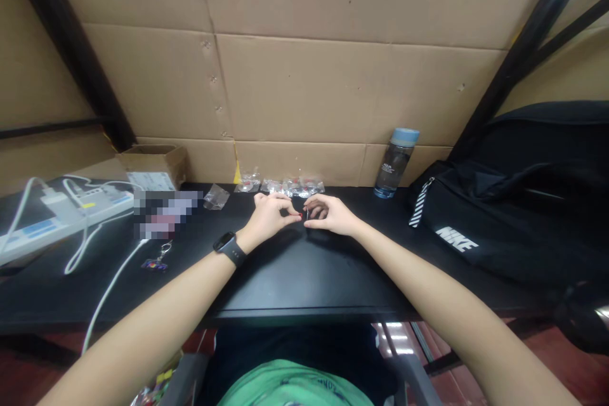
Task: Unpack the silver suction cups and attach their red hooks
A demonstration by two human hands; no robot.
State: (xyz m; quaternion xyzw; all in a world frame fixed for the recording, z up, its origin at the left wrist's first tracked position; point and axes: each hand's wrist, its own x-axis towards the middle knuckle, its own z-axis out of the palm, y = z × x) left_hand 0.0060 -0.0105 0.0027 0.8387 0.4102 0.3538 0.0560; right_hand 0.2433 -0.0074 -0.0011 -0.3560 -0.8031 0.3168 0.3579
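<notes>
Both my hands meet over the middle of the black table [295,273]. My left hand [271,216], with a black watch on its wrist, has its fingers pinched together on a tiny red piece [301,217]. My right hand [330,214] is curled closed against the same spot, pinching a small dark part that touches the red piece. Just behind the hands, against the cardboard wall, lies a row of several small clear plastic bags [290,186] with red and white bits inside. One more clear bag [216,196] lies to the left.
A water bottle [394,163] stands at the back right beside a black sports bag [514,203]. At the left are a white power strip [57,219] with cables, a small cardboard box [155,165], a blurred-out object and a keyring [157,260].
</notes>
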